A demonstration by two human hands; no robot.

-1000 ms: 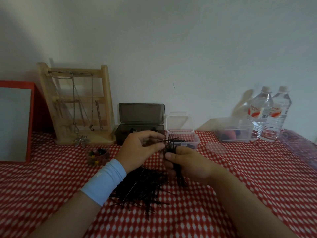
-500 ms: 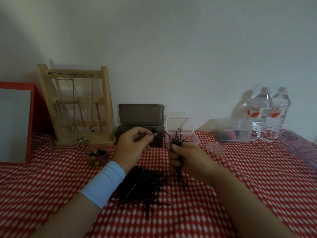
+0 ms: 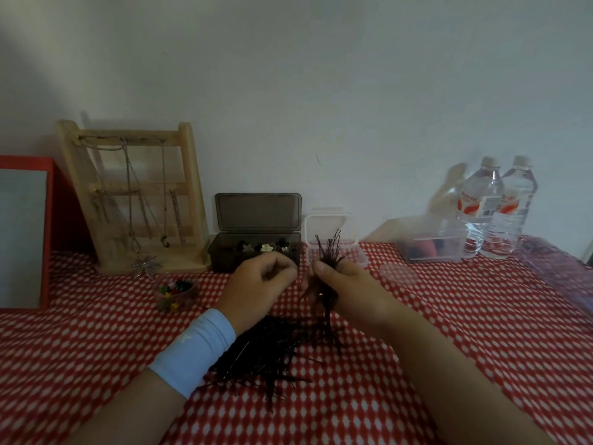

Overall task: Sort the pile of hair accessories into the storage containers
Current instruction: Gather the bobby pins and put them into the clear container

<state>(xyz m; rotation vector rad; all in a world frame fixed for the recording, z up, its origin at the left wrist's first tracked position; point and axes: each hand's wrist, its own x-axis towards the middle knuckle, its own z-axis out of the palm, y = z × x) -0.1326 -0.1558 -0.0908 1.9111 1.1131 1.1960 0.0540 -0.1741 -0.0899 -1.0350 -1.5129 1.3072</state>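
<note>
Black hairpins are gathered in a bunch [image 3: 327, 252] gripped by the right hand [image 3: 346, 289], fingers clenched around the middle so that the tips fan out above the thumb and the other ends hang down below the palm. Just left of that thumb, the left hand [image 3: 261, 284] hovers with its fingers curled loosely inward, thumb near forefinger; whether they pinch a pin I cannot tell. A pale blue wristband [image 3: 195, 351] wraps the left wrist. Below both hands, on the red and white patterned tablecloth [image 3: 449, 332], lies the loose pile of pins [image 3: 266, 351], partly hidden by the left wrist.

Just beyond the right fingertips stands a small clear box [image 3: 333, 248] with its lid up; its contents are hidden by the bunch. Beyond the left knuckles is a dark smoky box [image 3: 256, 248], lid raised, holding small clips, some pale and flower-shaped, some dark. Left of the left hand sits a little round clear cup [image 3: 176, 292] with small coloured pieces. Farther right of the right hand, a clear tub [image 3: 433, 245] holds something red and something dark, and a clear round lid [image 3: 398, 271] lies flat on the cloth nearer the hand.

Against the wall stand a wooden rack [image 3: 134, 197] hung with chains, a red-framed mirror [image 3: 24, 232] and two water bottles [image 3: 495, 207].
</note>
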